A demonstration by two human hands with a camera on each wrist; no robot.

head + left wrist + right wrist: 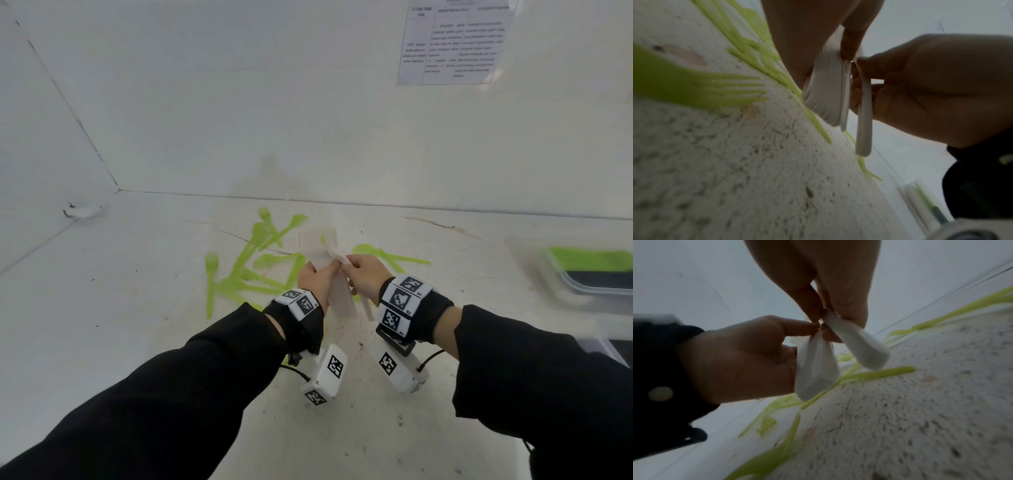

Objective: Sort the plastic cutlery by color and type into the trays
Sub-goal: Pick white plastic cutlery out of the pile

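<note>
White, speckled tabletop [137, 342], green cutlery [246, 270] strewn mid-frame. Left hand [317, 279] grips a white stack [318, 253]; right hand [364, 274] pinches one white piece [859, 344] beside it — seemingly separating it by type. Next, likely carry it to the tray [555, 274] at right edge.

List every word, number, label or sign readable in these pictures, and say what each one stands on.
Paper sheet taped to the back wall: a printed table of text, too blurred to read.
Square black-and-white marker tags on the left wristband and right wristband: coded patterns, with tiny corner prints too small to read.
Marker tags on the wrist camera boxes: patterns only, no words.
White cutlery, green cutlery, tray: no text visible.
</note>
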